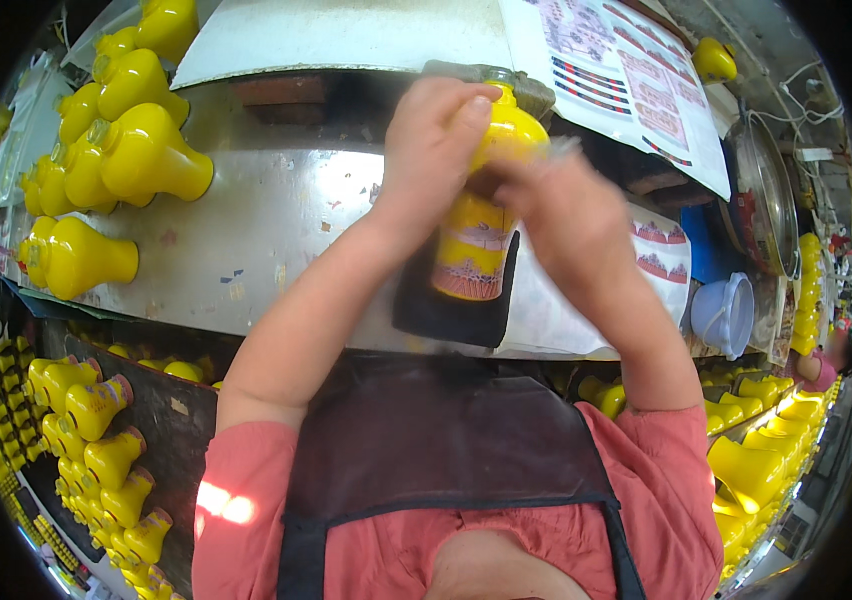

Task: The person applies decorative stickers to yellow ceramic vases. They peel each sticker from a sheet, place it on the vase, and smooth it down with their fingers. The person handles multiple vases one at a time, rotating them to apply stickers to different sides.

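Note:
A glossy yellow ceramic vase [473,245] with a pinkish patterned band round its wide end lies on a dark cloth [426,300] on the worktable. My left hand [436,135] is closed on its narrower far part, thumb along the side. Across the middle of the vase reaches my right hand [561,205], smeared by motion. A small pale thing shows blurred by its fingers, and I cannot tell what it is or whether it is held. Beyond the vase's neck sits a grey block-like pad [536,92].
Several plain yellow vases [156,155] stand on the table's left side. Printed pattern sheets [636,90] lie at the far right, near a pale blue bucket [723,315]. A white board [346,35] spans the back. More patterned vases [111,455] crowd the lower left.

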`<state>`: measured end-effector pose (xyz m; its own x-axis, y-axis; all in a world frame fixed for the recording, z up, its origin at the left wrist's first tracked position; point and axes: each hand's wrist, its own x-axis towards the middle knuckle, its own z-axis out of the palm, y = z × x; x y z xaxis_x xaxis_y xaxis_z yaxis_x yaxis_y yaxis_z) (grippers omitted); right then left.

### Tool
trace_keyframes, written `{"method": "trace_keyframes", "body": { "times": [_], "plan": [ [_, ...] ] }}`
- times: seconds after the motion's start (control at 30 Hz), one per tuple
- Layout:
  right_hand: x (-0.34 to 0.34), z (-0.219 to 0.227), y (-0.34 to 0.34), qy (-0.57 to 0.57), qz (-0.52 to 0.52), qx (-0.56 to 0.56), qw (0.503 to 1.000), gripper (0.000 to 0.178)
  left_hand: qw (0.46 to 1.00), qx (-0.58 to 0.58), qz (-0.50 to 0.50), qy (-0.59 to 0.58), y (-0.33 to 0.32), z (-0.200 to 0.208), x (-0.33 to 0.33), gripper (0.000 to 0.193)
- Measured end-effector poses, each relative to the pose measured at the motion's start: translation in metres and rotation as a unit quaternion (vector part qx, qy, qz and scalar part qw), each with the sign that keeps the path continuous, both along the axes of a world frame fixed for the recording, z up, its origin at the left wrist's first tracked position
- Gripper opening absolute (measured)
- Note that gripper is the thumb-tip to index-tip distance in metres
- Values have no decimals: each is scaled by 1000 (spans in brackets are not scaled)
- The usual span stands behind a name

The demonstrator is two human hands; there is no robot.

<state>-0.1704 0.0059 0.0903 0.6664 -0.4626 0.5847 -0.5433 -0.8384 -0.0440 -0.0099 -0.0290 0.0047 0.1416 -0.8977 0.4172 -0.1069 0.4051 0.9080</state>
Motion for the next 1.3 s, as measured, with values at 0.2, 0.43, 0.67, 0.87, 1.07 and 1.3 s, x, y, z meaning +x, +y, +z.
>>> {"method": "trace_keyframes", "body": {
  "times": [0.2, 0.43, 0.67, 0.87, 1.07, 1.3],
  "plan": [
    [-4, 13, -19, -22, 12, 89, 996, 26, 992, 65, -14, 108, 5, -3, -2, 34],
    [-6, 29, -52, -77, -41, 159, 983, 25, 999, -27, 11, -26, 20, -12, -3, 45],
    [-15, 24, -72, -98, -90, 213, 968, 27, 982, -80, 28, -167, 25, -14, 3, 69],
    [-18, 23, -72, -76, -43, 246, 965, 26, 972, -94, 48, -210, 24, -4, 2, 71],
    [-15, 5, -83, -70, -72, 192, 976, 26, 981, -15, 29, -190, 11, 11, -1, 55],
    [-32, -25, -48, -86, -73, -34, 993, 25, 998, 54, -19, -33, -1, 8, 2, 30]
  ]
}}
